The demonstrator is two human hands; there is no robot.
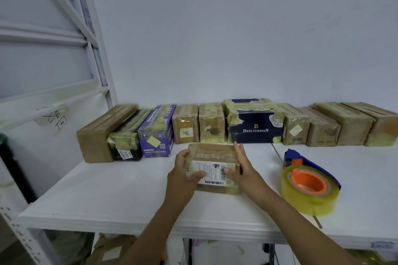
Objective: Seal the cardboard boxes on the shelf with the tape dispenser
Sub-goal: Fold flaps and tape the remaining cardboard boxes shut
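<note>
**Item 1, nearest.** Small cardboard box (212,153), lying flat on the white shelf (107,196) near its front edge, printed label (213,173) facing up.
- Your left grip (185,170) wraps its left side, thumb on the label.
- Your right grip (241,165) clasps the right side, fingers laid along the edge, thumb on top.
- Handling, judged: light and stiff-walled, glossy with old tape, so probably slick. Hold it by opposite side walls, clear of the top seam you mean to tape.

**Item 2, just right of it.** Tape dispenser (310,185), lying on its side, untouched. Take it by the blue frame, not the sticky roll.

**Item 3, farthest.** Row of taped boxes (323,129) along the wall (215,49), including a purple box (157,133) and a dark blue box (254,127).
</note>
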